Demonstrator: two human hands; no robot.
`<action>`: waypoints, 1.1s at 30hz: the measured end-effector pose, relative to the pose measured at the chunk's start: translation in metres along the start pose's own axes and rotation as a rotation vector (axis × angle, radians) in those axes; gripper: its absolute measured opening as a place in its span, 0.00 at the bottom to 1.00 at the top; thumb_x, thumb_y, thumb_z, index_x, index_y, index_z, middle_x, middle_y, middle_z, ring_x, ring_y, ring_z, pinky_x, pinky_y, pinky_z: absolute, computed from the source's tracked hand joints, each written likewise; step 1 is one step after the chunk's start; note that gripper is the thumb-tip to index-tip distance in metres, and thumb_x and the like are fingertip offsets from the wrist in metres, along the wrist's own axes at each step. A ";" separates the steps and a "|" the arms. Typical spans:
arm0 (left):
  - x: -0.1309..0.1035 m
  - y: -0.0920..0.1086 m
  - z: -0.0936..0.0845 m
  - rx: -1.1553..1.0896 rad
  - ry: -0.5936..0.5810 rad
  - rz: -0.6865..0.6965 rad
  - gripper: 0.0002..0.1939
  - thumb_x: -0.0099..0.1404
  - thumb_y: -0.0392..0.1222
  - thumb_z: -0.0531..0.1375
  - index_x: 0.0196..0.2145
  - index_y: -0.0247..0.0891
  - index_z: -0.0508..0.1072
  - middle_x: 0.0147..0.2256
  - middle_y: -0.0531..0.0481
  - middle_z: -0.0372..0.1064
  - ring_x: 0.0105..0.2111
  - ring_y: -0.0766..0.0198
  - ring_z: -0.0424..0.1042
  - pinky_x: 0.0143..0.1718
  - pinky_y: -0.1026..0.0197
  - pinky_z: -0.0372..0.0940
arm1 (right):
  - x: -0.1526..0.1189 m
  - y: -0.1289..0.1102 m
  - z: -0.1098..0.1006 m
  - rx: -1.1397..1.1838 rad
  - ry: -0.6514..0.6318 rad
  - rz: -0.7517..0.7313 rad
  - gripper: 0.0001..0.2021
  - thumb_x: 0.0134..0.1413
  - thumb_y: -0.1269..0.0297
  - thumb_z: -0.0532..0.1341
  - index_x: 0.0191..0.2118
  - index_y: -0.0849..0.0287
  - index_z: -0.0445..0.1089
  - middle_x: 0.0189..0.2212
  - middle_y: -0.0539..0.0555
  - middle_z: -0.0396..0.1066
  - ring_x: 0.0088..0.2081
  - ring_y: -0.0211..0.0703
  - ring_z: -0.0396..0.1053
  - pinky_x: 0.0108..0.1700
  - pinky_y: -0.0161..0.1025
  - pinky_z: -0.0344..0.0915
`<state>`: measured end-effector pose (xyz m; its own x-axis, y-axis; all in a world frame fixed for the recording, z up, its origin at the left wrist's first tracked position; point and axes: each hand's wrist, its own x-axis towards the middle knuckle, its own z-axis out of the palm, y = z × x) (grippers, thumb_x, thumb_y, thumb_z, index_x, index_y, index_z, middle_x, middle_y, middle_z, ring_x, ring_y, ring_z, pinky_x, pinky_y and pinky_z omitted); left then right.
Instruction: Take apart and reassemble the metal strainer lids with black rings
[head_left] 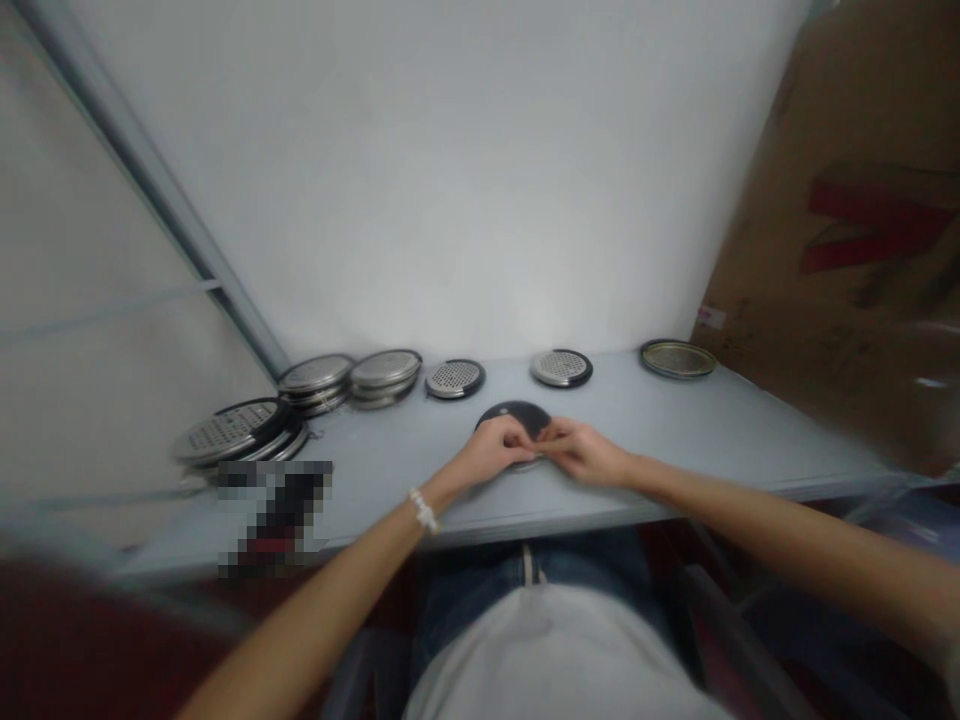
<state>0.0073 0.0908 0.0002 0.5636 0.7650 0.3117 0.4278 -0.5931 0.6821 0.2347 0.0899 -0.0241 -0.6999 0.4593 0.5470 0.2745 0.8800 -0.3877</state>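
Observation:
A dark round disc (517, 415) lies near the table's front edge, with a lighter rim showing below my fingers. My left hand (495, 448) is at its front left part, thumb and fingers pinched together. From the right, my right hand (585, 450) meets it with its fingers also closed in a pinch. The fingertips nearly touch over the near side of the disc and cover that part. Whatever is between them is too small or hidden to make out. Behind the disc lie a perforated metal disc with a black edge (561, 368) and a similar disc (455, 379).
Stacks of perforated metal discs stand at the left: a front stack (240, 430), a back stack (316, 375) and another (386, 372). A yellowish disc (679, 358) lies at the back right. A white wall (480, 180) rises behind the table (420, 470); a large cardboard box (840, 330) borders the right.

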 end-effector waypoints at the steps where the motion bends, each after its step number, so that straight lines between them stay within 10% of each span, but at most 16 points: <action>1: 0.000 -0.001 0.000 -0.002 -0.006 -0.001 0.02 0.59 0.36 0.67 0.29 0.36 0.80 0.31 0.49 0.77 0.32 0.63 0.75 0.36 0.62 0.68 | 0.001 0.000 -0.001 0.011 -0.001 0.006 0.15 0.65 0.73 0.56 0.50 0.58 0.77 0.39 0.59 0.74 0.42 0.45 0.72 0.46 0.42 0.71; 33: -0.043 0.022 0.026 0.593 0.216 -0.011 0.05 0.72 0.42 0.56 0.38 0.39 0.69 0.43 0.46 0.66 0.44 0.56 0.68 0.46 0.54 0.66 | -0.003 -0.032 0.028 -0.222 0.156 0.199 0.05 0.59 0.72 0.59 0.33 0.56 0.65 0.36 0.55 0.68 0.40 0.46 0.66 0.42 0.40 0.65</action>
<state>0.0110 0.0382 -0.0154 0.4284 0.7683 0.4755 0.7864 -0.5763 0.2227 0.2096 0.0570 -0.0339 -0.5132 0.6225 0.5909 0.5447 0.7683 -0.3363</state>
